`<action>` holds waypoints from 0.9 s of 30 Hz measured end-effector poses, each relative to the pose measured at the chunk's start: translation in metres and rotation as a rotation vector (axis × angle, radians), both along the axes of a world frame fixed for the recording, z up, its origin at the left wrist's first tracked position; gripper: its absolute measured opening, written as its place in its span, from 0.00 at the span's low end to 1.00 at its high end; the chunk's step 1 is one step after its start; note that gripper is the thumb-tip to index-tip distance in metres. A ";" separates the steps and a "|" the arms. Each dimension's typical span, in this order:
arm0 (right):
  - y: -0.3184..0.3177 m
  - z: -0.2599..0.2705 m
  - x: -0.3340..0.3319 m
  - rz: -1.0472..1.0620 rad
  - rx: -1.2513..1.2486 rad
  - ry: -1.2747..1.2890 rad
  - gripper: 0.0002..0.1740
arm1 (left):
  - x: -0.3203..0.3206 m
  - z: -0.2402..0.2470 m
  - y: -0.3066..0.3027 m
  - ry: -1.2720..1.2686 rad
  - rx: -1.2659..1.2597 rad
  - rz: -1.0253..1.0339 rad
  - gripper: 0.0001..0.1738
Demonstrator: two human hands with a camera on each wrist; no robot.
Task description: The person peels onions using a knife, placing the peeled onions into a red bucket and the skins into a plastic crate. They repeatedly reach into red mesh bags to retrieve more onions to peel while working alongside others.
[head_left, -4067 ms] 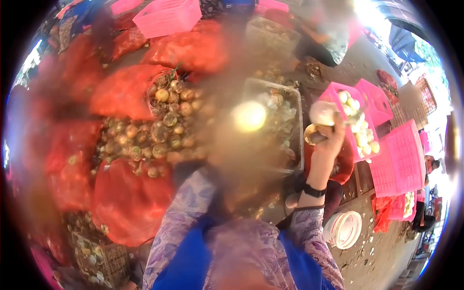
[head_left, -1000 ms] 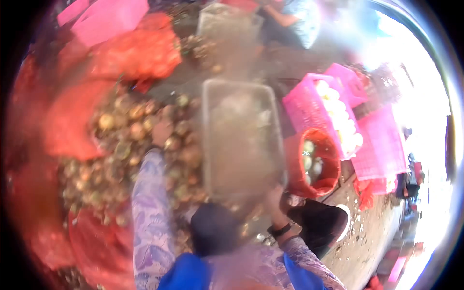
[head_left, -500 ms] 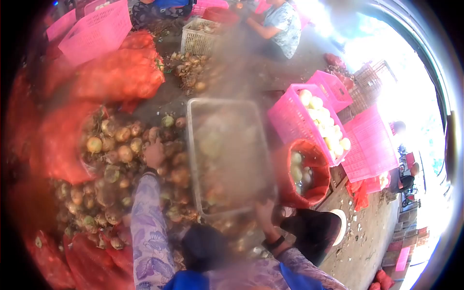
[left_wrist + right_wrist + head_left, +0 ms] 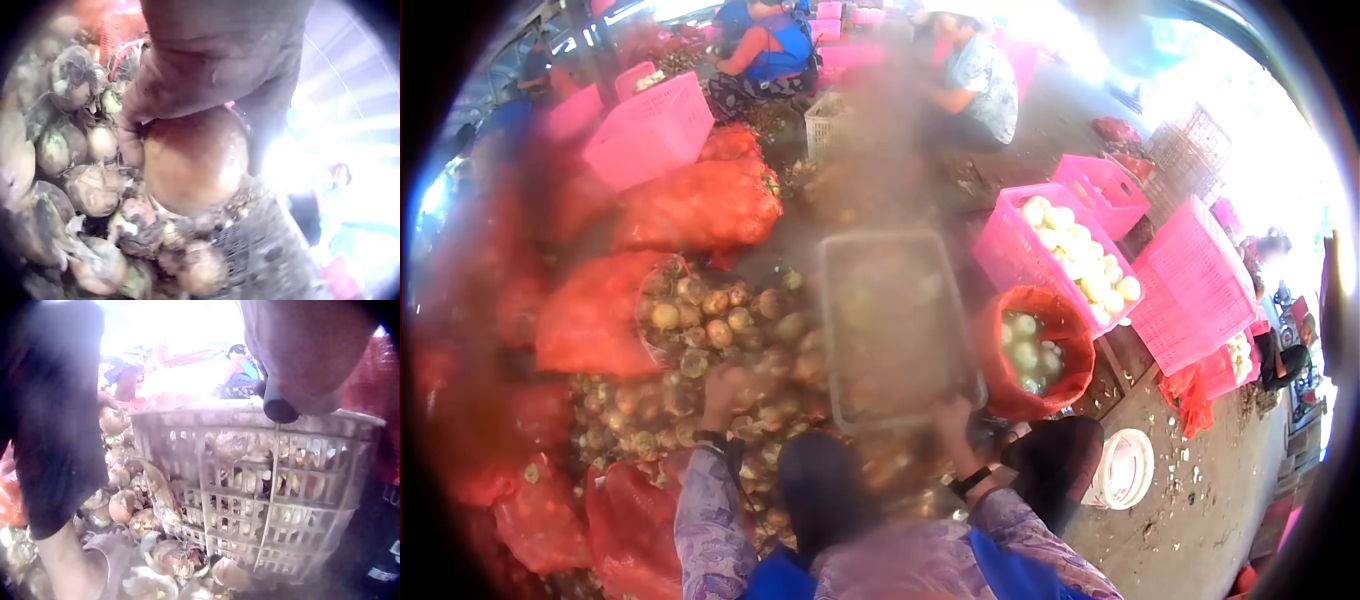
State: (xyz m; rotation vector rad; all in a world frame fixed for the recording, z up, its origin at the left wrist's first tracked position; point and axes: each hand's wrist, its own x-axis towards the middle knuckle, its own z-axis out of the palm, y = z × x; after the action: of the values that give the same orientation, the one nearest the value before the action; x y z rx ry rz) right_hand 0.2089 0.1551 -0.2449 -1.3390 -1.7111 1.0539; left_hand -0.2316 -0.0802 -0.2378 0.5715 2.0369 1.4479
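My left hand point(image 4: 735, 388) is over the pile of unpeeled onions, blurred in the head view. In the left wrist view its thumb and fingers grip a large brown onion point(image 4: 194, 159), above other dirty, dry-skinned onions point(image 4: 94, 187). My right hand point(image 4: 953, 418) is at the near right corner of a plastic crate point(image 4: 830, 330). Close up, in the right wrist view, it holds a dark round-ended handle point(image 4: 279, 409) at the crate's rim; the tool's other end is hidden. Onion skins show through the crate's slatted side.
To the right stand a red tub point(image 4: 1083, 350) with peeled onions in liquid and a pink crate point(image 4: 1007, 245) of peeled onions. A white bucket point(image 4: 1140, 470) is on the floor. Red mesh sacks point(image 4: 590, 320) lie left. Two people sit working beyond the crate.
My right hand has come back from beside the pink crate to the slatted crate's corner. My left hand, earlier reaching among the onions, now holds one and is nearer my body.
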 end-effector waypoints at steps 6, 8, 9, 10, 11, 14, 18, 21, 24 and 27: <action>-0.040 0.161 -0.041 0.290 -0.320 0.125 0.37 | 0.119 0.224 0.014 -0.368 0.676 -0.219 0.21; -0.042 0.165 -0.063 0.356 -0.033 0.335 0.30 | 0.148 0.256 0.035 -0.440 0.717 -0.348 0.21; -0.038 0.144 -0.078 0.349 0.298 0.492 0.21 | 0.160 0.265 0.048 -0.421 0.680 -0.433 0.23; -0.043 0.159 -0.076 0.362 0.388 0.480 0.21 | 0.193 0.289 0.050 -0.340 0.685 -0.462 0.24; -0.046 0.174 -0.071 0.358 0.423 0.456 0.21 | 0.209 0.284 0.064 -0.334 0.753 -0.462 0.23; -0.055 0.211 -0.050 0.306 0.450 0.340 0.21 | 0.249 0.254 0.100 -0.565 0.787 -0.433 0.22; -0.059 0.235 -0.023 0.195 0.500 0.209 0.20 | 0.283 0.237 0.136 -0.835 0.728 -0.371 0.19; -0.054 0.237 -0.014 0.128 0.546 0.142 0.20 | 0.296 0.231 0.140 -1.009 0.687 -0.333 0.20; -0.050 0.236 -0.016 0.072 0.551 0.098 0.20 | 0.297 0.222 0.139 -1.189 0.666 -0.312 0.21; -0.052 0.233 -0.028 0.064 0.368 0.121 0.18 | 0.291 0.213 0.131 -1.082 0.722 -0.372 0.22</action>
State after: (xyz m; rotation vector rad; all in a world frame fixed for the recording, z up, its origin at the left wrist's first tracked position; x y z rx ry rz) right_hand 0.1804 0.1029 -0.0116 -0.9744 -1.7623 0.7877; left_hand 0.0597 0.0508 -0.0245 0.2802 0.5360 1.6855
